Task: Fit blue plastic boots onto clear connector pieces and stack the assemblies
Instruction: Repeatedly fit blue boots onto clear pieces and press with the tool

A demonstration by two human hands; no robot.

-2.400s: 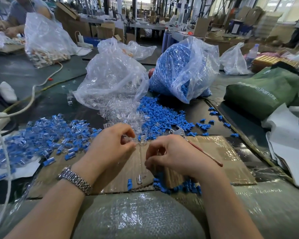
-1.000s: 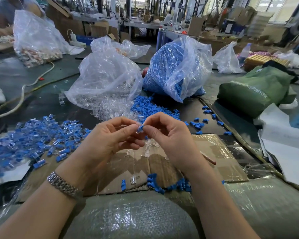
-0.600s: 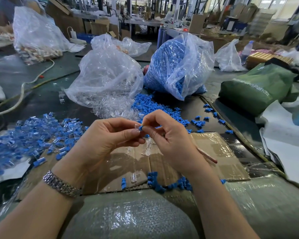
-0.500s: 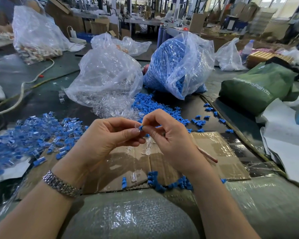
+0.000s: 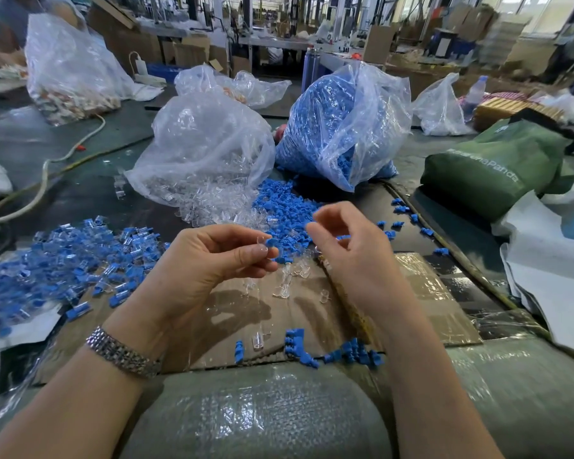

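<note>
Bright, even daylight from windows at far top right (image 5: 544, 14), slightly blown out. Soft shadows of the hands on the taped brown cardboard sheet (image 5: 428, 293). Glare on the clear plastic bag of transparent pieces (image 5: 199, 140). Strong wide-angle bending at edges; background blurry, centre sharp.
</note>
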